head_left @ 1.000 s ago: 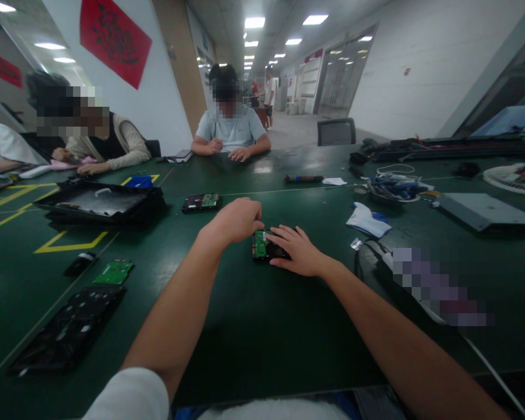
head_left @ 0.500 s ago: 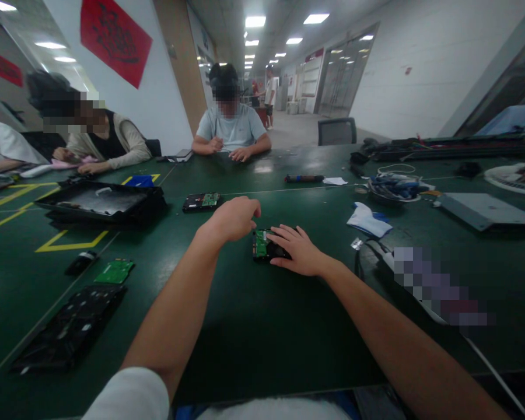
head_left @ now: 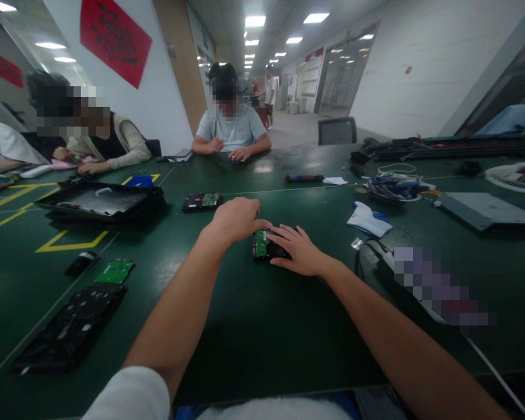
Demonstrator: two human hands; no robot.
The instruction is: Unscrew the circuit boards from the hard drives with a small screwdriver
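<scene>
A hard drive (head_left: 261,247) with a green circuit board lies on the dark green table in front of me. Across its right part rests my right hand (head_left: 298,249), flat and with the fingers spread, hiding much of the black casing. My left hand (head_left: 240,219) is at the drive's far left corner, thumb stretched along its far edge. The other fingers of that hand are curled, and whatever may be between them is hidden. Farther left lies another hard drive (head_left: 202,202) with its circuit board up.
At left are a black tray (head_left: 100,201), a loose green circuit board (head_left: 115,271) and black drive casings (head_left: 72,326). On the right are a white glove (head_left: 367,219), a bundle of cables (head_left: 394,185), a grey metal box (head_left: 490,210) and a power strip (head_left: 413,286). Co-workers sit across the table.
My left hand has shifted slightly right, and its thumb now reaches over the drive's far edge. My right hand and the drive have stayed put.
</scene>
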